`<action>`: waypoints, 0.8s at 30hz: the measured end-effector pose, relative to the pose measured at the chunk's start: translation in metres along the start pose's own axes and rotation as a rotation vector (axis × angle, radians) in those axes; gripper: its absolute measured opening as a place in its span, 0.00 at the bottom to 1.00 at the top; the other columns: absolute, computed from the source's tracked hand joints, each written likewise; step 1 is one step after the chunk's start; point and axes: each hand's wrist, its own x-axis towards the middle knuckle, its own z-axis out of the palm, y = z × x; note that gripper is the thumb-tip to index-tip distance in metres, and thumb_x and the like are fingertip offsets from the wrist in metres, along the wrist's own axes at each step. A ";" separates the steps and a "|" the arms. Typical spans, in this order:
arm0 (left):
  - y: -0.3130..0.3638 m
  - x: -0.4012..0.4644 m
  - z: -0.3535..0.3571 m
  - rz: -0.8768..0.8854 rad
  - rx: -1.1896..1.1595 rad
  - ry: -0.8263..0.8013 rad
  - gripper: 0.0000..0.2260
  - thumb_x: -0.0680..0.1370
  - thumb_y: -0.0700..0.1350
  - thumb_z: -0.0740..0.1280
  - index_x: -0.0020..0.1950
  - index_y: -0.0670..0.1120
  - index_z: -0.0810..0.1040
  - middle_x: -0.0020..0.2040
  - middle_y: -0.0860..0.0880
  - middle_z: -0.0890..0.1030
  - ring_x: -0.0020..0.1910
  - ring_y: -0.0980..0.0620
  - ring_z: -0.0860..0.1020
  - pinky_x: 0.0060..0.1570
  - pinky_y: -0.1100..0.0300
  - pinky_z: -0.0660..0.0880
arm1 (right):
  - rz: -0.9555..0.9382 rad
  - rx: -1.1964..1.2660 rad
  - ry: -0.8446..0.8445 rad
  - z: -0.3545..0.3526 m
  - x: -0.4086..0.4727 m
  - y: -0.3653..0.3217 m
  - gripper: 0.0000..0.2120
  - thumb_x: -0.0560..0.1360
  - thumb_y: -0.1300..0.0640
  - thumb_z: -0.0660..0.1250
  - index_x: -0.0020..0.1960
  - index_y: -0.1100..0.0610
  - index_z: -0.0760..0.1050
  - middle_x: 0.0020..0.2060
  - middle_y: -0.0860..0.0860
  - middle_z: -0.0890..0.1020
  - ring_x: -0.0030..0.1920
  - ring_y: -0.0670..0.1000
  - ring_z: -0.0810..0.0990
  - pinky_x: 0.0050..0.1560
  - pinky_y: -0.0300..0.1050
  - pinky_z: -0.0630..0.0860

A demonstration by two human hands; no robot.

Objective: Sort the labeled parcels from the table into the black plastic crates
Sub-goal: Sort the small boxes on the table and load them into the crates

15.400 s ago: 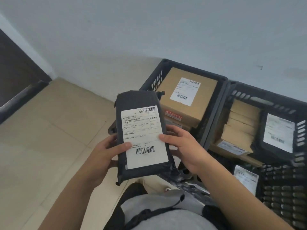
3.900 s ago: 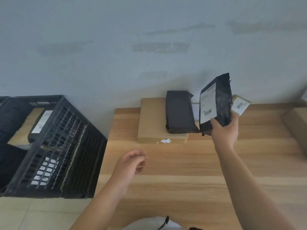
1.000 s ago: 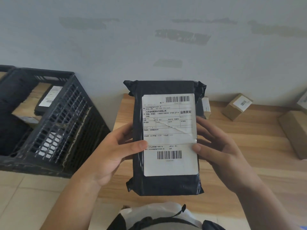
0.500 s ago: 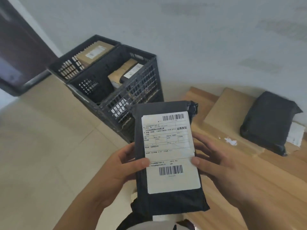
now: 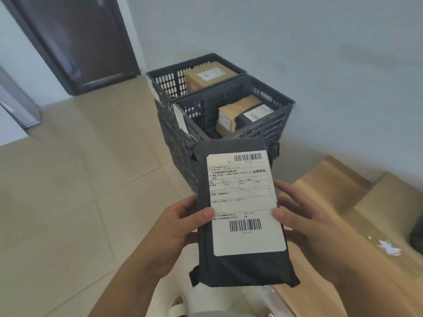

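Observation:
I hold a black plastic-wrapped parcel with a white barcode label upright in front of me. My left hand grips its left edge, thumb on the label. My right hand grips the right edge, thumb on the label too. Beyond the parcel, two black plastic crates stand on the floor against the wall. The near crate holds brown boxes and a black labeled parcel. The far crate holds a brown cardboard box with a label. The wooden table lies at the right.
A flat brown cardboard box lies on the table, with a black parcel at the right frame edge. Beige tiled floor spreads to the left. A dark door stands at the back left. A sandal shows below.
My view has swung left from the table toward the crates. Both hands keep the same grip on the black parcel, which now sits in front of the near crate.

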 end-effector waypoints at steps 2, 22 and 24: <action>0.003 -0.006 -0.037 0.019 -0.052 0.007 0.17 0.74 0.51 0.73 0.62 0.54 0.85 0.62 0.50 0.86 0.60 0.48 0.85 0.48 0.59 0.82 | 0.000 -0.010 -0.029 0.035 0.018 0.001 0.23 0.69 0.54 0.75 0.64 0.41 0.82 0.62 0.54 0.85 0.61 0.58 0.85 0.53 0.53 0.85; 0.036 0.040 -0.309 -0.021 -0.214 0.206 0.23 0.69 0.53 0.80 0.63 0.52 0.84 0.61 0.49 0.86 0.60 0.46 0.85 0.48 0.57 0.83 | 0.170 0.013 -0.199 0.252 0.238 0.037 0.31 0.66 0.52 0.83 0.68 0.47 0.80 0.63 0.57 0.84 0.61 0.67 0.84 0.63 0.68 0.79; 0.052 0.064 -0.334 -0.010 -0.186 0.257 0.19 0.69 0.52 0.82 0.59 0.56 0.86 0.60 0.50 0.86 0.59 0.46 0.85 0.48 0.57 0.84 | 0.176 -0.001 -0.198 0.266 0.282 0.040 0.28 0.68 0.53 0.79 0.68 0.47 0.80 0.63 0.56 0.84 0.62 0.64 0.84 0.62 0.64 0.80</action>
